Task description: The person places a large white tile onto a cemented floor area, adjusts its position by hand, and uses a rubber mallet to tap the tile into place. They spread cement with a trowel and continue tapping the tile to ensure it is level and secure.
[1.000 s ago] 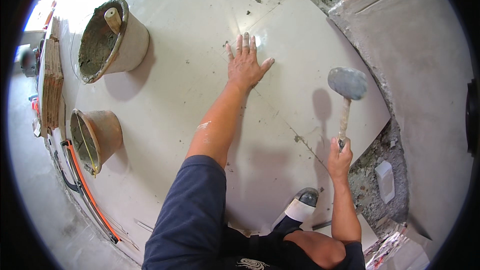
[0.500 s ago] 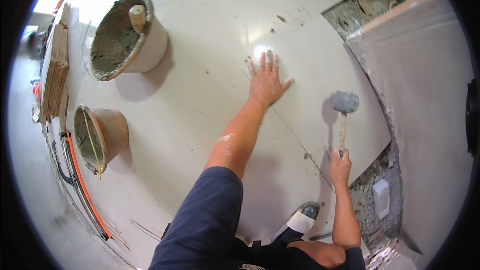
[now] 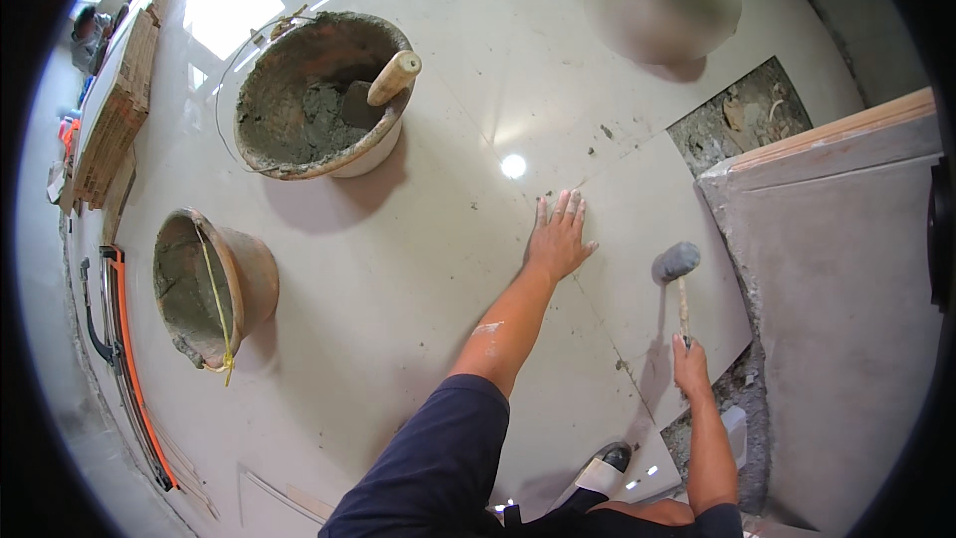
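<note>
My left hand (image 3: 560, 237) lies flat on the pale glossy floor tiles (image 3: 438, 339), fingers spread, close to a tile joint. The handle of a rubber mallet (image 3: 677, 262) is gripped in my right hand (image 3: 689, 367). Its grey head is over the tile at the right, with a shadow beside it; whether it touches the surface I cannot tell. Along the joint lie small crumbs of mortar (image 3: 622, 366). Upper left, a large bucket (image 3: 373, 154) contains grey mortar and a trowel (image 3: 395, 77) with a wooden handle. A smaller bucket (image 3: 257, 284) with mortar stands below it.
A strip of rough, untiled ground (image 3: 742, 115) borders the tiles by a low wall (image 3: 836, 319) on the right. Boxes (image 3: 118, 110) are stacked at the far left above an orange-railed tile cutter (image 3: 132, 369). A blurred round container (image 3: 662, 5) stands at the back. My shoe (image 3: 605, 470) is at the bottom.
The view has shifted, so the buckets sit lower and further right, and more floor shows at the back. My left hand stays flat on the tiles; my right still grips the mallet.
</note>
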Tool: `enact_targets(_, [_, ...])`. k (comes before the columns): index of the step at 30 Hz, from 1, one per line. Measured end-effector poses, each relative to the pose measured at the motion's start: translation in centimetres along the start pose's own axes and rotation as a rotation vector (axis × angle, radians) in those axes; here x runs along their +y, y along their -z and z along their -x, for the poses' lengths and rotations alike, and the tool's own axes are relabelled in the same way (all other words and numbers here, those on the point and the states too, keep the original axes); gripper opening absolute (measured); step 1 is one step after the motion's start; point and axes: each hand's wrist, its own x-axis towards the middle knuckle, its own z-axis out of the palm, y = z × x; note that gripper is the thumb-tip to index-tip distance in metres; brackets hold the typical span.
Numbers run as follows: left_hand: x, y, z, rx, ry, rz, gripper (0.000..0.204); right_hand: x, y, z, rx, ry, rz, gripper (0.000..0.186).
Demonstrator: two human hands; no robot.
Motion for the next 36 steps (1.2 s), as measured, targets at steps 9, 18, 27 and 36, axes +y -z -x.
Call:
enact_targets(9, [0.9,0.4,-0.5,-0.038,0.042,-0.013,0.074,-0.1,-2.1,-0.7,0.052,-0.024,-0.060,0.051])
enact_targets(18, [4.0,-2.2,-4.1,0.249,0.042,0.132,0.075,2.5,-6.8,4.6,0.064,-0.037,-0.211,0.047])
enact_targets(27, [6.4,-4.2,-8.5,0.251,0.085,0.107,0.080,2.1,-3.9,3.6,-0.016,-0.085,-0.171,0.045])
enact_targets(36, [6.0,-3.8,-8.3,0.231,0.099,0.068,0.084,-1.5,-2.2,-0.9,0.057,-0.013,-0.261,0.041])
